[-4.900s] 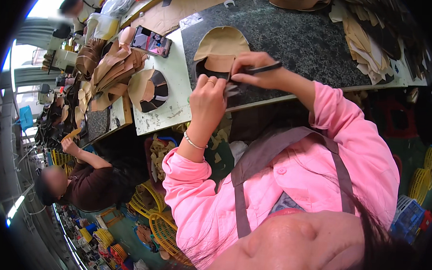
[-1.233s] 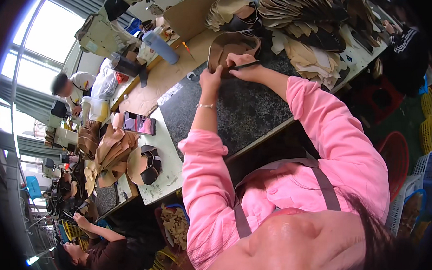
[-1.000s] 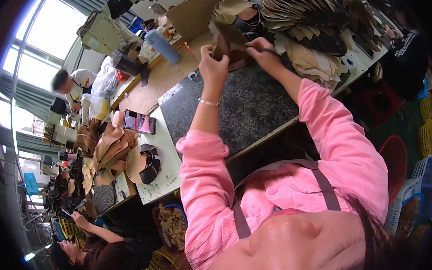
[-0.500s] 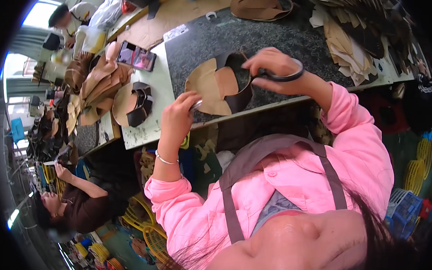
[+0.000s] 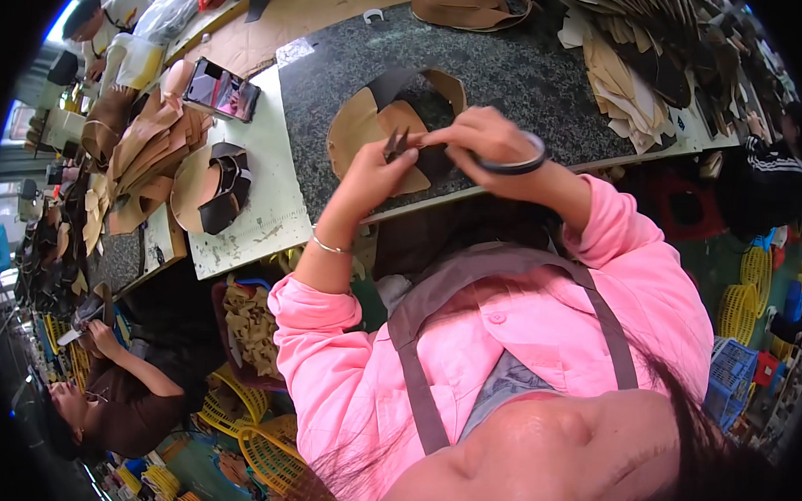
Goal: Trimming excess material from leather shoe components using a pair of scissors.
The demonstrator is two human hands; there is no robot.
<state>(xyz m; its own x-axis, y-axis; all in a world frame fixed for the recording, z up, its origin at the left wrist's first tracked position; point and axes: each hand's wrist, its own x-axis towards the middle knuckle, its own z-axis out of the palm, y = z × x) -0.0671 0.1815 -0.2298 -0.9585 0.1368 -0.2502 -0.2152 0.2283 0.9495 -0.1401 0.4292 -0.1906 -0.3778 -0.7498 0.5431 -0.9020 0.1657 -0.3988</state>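
Note:
A shoe upper (image 5: 352, 136) of tan and black leather lies on the dark speckled slab, partly hidden under both hands. My left hand (image 5: 375, 173) is closed over it, and a small dark tool with two points, like thread snips (image 5: 395, 145), sticks up from its fingers. My right hand (image 5: 488, 138) has its fingers pinched together close by the left fingertips; what they grip, if anything, is too small to make out. A dark band (image 5: 516, 166) circles the right wrist.
A second tan and black upper (image 5: 187, 187) rests on the white board at left. Beside it are a phone (image 5: 222, 90) and piled brown leather pieces (image 5: 146, 150). More cut pieces (image 5: 618, 90) are stacked at far right. A person (image 5: 141, 373) works at lower left.
My left hand has moved right and in over the upper, with the snips now pointing up. My right hand has come down to meet it. The view has shifted slightly.

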